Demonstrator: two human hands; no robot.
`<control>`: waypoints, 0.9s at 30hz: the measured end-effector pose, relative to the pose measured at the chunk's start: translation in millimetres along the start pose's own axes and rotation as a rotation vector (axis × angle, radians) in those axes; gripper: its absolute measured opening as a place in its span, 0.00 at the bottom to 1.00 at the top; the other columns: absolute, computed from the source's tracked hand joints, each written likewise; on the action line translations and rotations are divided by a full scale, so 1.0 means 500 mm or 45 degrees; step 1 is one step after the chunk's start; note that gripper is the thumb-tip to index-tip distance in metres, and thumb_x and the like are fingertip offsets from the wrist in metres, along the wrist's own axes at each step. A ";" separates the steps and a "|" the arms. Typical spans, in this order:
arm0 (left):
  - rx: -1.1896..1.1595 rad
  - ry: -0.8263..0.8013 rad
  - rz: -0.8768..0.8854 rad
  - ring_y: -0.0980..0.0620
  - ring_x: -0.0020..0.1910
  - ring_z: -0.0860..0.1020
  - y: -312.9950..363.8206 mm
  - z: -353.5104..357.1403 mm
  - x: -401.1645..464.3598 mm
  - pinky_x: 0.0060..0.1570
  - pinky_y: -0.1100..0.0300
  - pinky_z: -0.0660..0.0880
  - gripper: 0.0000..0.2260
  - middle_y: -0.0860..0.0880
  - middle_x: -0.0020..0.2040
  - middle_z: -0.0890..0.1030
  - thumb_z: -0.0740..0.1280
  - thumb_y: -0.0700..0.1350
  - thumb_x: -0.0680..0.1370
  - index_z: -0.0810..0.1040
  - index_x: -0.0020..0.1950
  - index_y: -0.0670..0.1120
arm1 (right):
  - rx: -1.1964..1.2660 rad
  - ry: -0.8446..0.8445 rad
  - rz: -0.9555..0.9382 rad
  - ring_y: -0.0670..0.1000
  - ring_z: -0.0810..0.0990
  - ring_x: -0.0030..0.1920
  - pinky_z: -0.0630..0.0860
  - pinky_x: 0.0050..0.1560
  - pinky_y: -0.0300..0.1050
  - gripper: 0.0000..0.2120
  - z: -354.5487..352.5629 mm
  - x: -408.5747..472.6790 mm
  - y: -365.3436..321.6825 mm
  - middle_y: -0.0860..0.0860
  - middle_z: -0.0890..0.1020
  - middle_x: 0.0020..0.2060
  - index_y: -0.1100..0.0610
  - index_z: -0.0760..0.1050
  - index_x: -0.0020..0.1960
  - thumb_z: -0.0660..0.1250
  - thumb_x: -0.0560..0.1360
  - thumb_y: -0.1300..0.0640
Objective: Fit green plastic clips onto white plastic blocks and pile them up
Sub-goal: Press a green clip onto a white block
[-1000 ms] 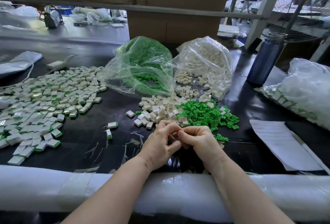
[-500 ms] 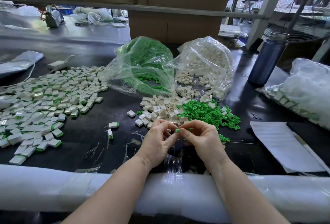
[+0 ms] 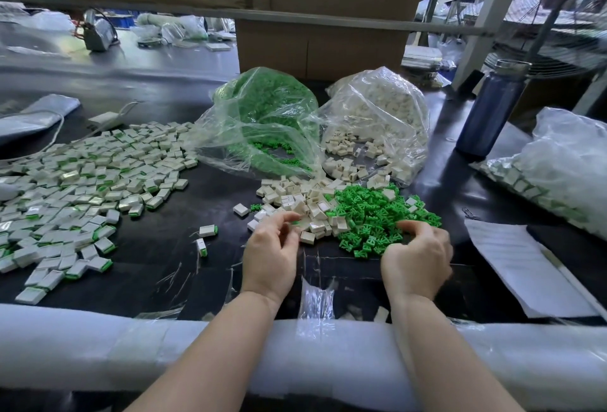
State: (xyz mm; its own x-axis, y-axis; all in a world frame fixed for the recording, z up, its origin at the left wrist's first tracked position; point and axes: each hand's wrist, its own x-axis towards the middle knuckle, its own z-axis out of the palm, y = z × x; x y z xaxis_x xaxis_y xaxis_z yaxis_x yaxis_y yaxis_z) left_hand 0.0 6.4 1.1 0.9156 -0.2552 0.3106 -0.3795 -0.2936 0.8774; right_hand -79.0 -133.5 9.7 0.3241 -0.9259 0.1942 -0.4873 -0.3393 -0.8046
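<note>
Hands work at centre frame over the dark bench [image 3: 170,240]: left hand [image 3: 271,255] curls at the blocks [image 3: 295,201], its grip unclear; right hand [image 3: 415,259] curls on the clips [image 3: 374,214], grip likewise unclear. Finished pieces [image 3: 82,181] spread at left.

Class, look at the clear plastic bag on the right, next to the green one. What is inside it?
The clear plastic bag holds loose white plastic blocks, some spilling out of its open mouth onto the table. Crinkled, glaring plastic blurs those deeper in, so anything else inside cannot be seen.
</note>
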 end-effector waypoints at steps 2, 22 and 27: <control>0.093 0.221 -0.008 0.52 0.43 0.75 -0.007 -0.006 0.005 0.44 0.67 0.69 0.07 0.46 0.49 0.78 0.65 0.37 0.77 0.79 0.53 0.45 | -0.117 -0.057 0.181 0.58 0.64 0.65 0.61 0.63 0.51 0.20 -0.004 0.005 0.000 0.56 0.69 0.63 0.54 0.76 0.57 0.59 0.70 0.69; 0.589 0.245 -0.441 0.39 0.74 0.49 -0.010 -0.012 0.018 0.73 0.53 0.47 0.23 0.36 0.74 0.52 0.56 0.32 0.75 0.61 0.69 0.30 | -0.100 -0.339 -0.234 0.55 0.78 0.52 0.71 0.51 0.41 0.12 0.015 -0.003 0.010 0.54 0.82 0.51 0.56 0.80 0.53 0.61 0.76 0.65; 0.689 0.153 -0.312 0.44 0.76 0.43 -0.021 -0.008 0.018 0.73 0.55 0.41 0.26 0.41 0.76 0.51 0.54 0.32 0.76 0.54 0.74 0.36 | -0.026 -0.399 -0.294 0.54 0.79 0.51 0.74 0.56 0.42 0.11 0.020 -0.008 0.005 0.54 0.83 0.50 0.57 0.81 0.53 0.62 0.76 0.66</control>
State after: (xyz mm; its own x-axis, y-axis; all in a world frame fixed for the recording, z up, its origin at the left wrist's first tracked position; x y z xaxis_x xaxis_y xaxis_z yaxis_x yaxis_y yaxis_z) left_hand 13.0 10.8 -4.0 0.9815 -0.0247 0.1897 -0.1406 -0.7656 0.6278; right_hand -73.6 -129.4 1.3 0.6574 -0.7303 0.1856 -0.3875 -0.5389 -0.7479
